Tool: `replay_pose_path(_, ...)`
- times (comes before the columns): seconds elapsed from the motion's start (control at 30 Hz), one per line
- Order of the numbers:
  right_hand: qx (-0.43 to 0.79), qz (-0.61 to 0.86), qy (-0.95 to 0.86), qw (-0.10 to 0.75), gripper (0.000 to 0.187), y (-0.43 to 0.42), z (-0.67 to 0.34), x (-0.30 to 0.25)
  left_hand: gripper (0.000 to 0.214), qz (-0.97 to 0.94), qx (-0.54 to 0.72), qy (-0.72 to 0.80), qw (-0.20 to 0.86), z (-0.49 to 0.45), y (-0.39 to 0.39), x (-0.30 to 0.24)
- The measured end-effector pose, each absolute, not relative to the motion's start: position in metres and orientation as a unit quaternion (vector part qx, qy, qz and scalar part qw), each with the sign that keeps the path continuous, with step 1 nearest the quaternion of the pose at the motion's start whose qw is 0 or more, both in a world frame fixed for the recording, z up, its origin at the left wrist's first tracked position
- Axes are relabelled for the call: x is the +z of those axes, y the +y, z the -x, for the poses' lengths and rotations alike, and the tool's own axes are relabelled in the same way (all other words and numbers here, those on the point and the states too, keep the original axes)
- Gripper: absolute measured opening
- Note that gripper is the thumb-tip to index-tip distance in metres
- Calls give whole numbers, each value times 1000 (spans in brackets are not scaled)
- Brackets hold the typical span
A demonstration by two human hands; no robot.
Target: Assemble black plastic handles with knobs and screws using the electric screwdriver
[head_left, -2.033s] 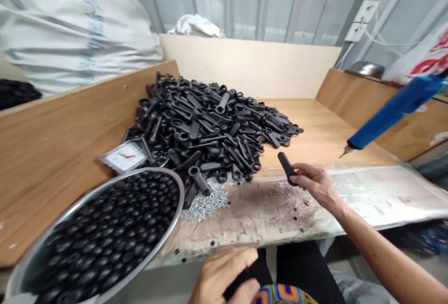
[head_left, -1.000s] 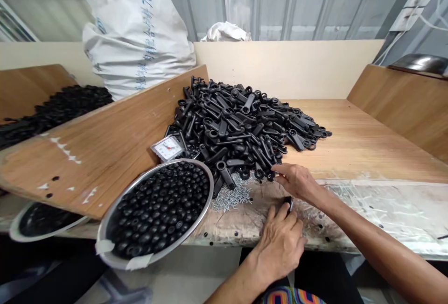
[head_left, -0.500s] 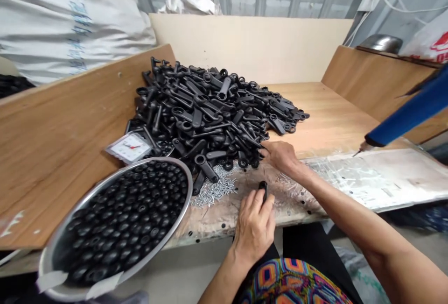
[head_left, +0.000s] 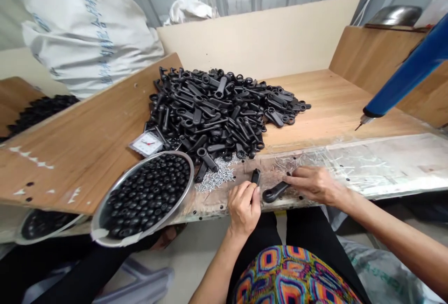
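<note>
Black handle (head_left: 275,193), just one, slants over the front of the bench (head_left: 315,94), its end pinched by the right hand (head_left: 317,185); the left hand (head_left: 244,208) grips one mostly hidden black piece (head_left: 256,177), seemingly to steady it. Likely placed for easy reach: one screw pile (head_left: 215,176), one bowl (head_left: 191,180) of uncounted knobs (head_left: 147,192), one heap of handles (head_left: 210,108) too many to count, one blue screwdriver (head_left: 402,70).

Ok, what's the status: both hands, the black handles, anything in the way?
Left hand: gripping one black handle. Right hand: holding second handle by one end. Nothing seen blocking; blue screwdriver off right, touching neither hand.
</note>
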State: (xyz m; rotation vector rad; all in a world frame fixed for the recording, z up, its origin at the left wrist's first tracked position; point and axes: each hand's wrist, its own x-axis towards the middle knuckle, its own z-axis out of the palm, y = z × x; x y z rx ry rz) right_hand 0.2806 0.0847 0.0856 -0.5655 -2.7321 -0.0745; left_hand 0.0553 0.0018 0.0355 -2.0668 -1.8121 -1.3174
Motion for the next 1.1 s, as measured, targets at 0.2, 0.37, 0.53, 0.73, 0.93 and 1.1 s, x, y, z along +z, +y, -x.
replay_pose_path(0.2,-151,99,-980,82,30,110,-228,76,23,686,-401,-606,42,-60,-5,47)
replay_pose_path(0.37,-95,126,-983,93,35,113,-231,68,24,706,-360,-608,50,-71,-9,46)
replay_pose_path(0.53,-10,196,-963,186,46,107,-259,59,32,708,-364,-602,53,-83,-4,41)
replay_pose_path(0.73,46,211,-946,243,34,115,-215,95,55,779,-334,-530,-10,-76,5,48)
replay_pose_path(0.93,50,215,-975,6,19,110,-115,110,62,806,-306,-504,-59,-69,0,52)
replay_pose_path(1.1,0,174,-984,20,15,95,-71,116,65,823,-288,-489,-25,-76,10,36)
